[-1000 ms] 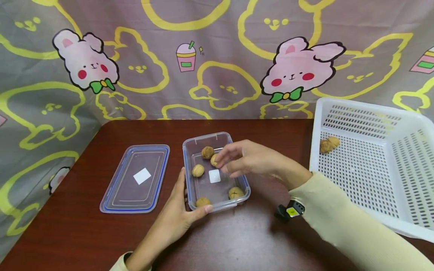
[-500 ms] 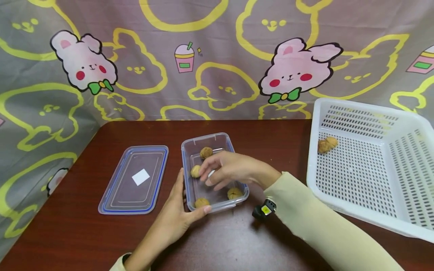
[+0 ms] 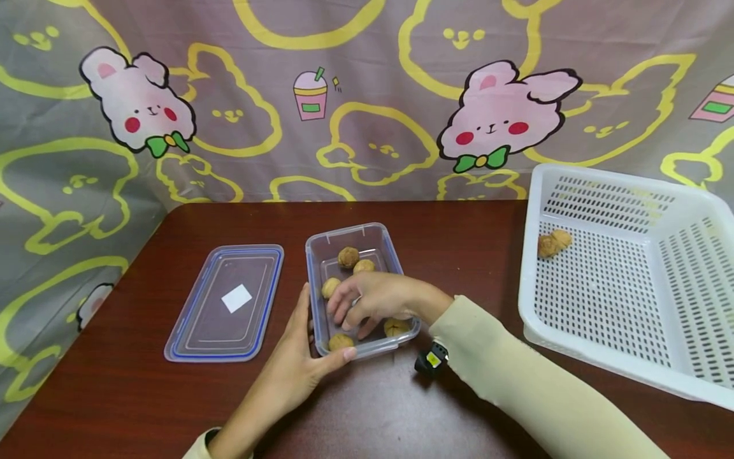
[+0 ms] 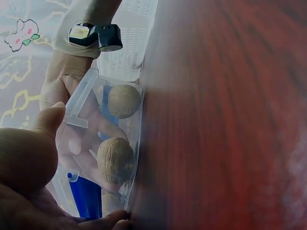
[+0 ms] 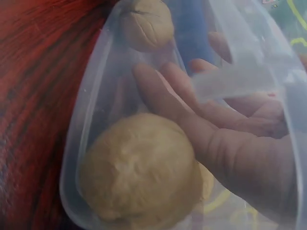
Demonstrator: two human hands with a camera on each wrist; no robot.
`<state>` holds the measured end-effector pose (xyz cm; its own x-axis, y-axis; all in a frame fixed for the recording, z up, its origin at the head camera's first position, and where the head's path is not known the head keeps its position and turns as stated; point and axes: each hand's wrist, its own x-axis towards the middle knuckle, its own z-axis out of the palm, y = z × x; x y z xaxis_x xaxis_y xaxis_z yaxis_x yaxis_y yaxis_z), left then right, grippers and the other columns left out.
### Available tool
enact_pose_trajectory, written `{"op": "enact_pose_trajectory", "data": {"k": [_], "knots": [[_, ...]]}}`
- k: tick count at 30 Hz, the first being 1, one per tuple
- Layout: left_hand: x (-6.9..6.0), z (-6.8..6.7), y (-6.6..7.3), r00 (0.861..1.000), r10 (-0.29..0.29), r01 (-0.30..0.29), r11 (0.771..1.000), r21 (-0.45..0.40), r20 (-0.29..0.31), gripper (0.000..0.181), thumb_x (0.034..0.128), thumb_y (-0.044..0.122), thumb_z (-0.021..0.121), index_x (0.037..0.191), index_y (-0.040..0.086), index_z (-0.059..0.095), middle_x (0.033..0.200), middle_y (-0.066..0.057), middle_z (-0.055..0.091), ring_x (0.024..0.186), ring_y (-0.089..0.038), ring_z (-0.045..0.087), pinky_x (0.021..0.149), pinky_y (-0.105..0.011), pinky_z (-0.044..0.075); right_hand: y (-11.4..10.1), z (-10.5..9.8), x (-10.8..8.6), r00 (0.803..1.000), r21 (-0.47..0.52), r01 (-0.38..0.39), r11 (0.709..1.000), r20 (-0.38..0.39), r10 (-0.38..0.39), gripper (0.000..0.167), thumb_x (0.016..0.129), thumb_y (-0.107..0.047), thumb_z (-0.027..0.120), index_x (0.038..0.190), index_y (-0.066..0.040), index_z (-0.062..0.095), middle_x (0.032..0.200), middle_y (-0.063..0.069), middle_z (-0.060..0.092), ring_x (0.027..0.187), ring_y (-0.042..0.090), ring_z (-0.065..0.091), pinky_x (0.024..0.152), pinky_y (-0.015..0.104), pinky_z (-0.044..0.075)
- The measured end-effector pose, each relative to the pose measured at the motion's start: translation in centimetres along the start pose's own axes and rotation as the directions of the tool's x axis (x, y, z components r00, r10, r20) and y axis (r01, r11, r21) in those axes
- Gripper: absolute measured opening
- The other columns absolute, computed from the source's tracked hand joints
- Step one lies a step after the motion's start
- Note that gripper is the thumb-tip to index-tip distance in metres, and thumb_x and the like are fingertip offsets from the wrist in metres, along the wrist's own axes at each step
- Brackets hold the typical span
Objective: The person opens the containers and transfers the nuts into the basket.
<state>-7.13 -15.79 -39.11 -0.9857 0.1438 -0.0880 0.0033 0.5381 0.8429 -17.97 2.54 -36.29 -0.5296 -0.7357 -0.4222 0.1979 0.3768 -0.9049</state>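
Head view, left to right: a clear lid [image 3: 220, 322] lies on the surface [image 3: 470, 236], apart from the left hand [image 3: 304, 360], which grips the container [image 3: 375, 348] by its near-left corner, thumb over the rim. The container's long axis runs away from the person, far end leaning slightly left. Five walnuts [image 3: 348, 257] show inside. The right hand [image 3: 373, 296] reaches in over the right wall, fingers loosely bent and seemingly holding nothing, fingertips between the left-side walnut [image 3: 331, 288] and near-left walnut [image 3: 341, 342]. Farther right, a white basket [image 3: 602, 299] holds two more walnuts [image 3: 548, 247], nearer the right hand.
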Motion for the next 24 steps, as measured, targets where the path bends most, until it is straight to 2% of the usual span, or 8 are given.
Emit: {"op": "enact_pose_trajectory", "data": {"k": [9, 17, 24], "knots": [[0.0, -0.1, 0.0, 1.000, 0.005, -0.005, 1.000, 0.016, 0.001, 0.126, 0.0874, 0.045, 0.085, 0.170, 0.019, -0.007, 0.174, -0.022, 0.013, 0.149, -0.038, 0.041, 0.121, -0.060, 0.036, 0.4, 0.7, 0.4, 1.000, -0.009, -0.006, 1.000, 0.026, 0.006, 0.033, 0.088, 0.011, 0.066, 0.121, 0.008, 0.063, 0.102, 0.012, 0.071, 0.082, 0.012, 0.065, 0.069, 0.028, 0.061], [-0.1, -0.1, -0.1, 1.000, -0.029, 0.028, 0.999, 0.020, 0.008, 0.129, 0.0852, 0.046, 0.086, 0.169, 0.022, -0.009, 0.175, -0.019, 0.011, 0.153, -0.036, 0.036, 0.124, -0.059, 0.033, 0.7, 1.1, 0.5, 1.000, 0.006, -0.007, 1.000, 0.028, 0.007, 0.028, 0.088, 0.012, 0.066, 0.116, 0.008, 0.063, 0.096, 0.006, 0.070, 0.080, 0.012, 0.065, 0.069, 0.025, 0.060], [0.0, -0.1, -0.1, 1.000, 0.003, -0.003, 1.000, 0.024, 0.002, 0.127, 0.0870, 0.048, 0.084, 0.169, 0.017, -0.008, 0.174, -0.023, 0.010, 0.154, -0.039, 0.034, 0.122, -0.061, 0.033, 1.0, 1.3, 0.5, 0.999, 0.012, 0.004, 1.000, 0.037, -0.004, 0.027, 0.087, 0.012, 0.066, 0.113, 0.007, 0.063, 0.093, 0.005, 0.069, 0.080, 0.012, 0.065, 0.070, 0.024, 0.058]]}}
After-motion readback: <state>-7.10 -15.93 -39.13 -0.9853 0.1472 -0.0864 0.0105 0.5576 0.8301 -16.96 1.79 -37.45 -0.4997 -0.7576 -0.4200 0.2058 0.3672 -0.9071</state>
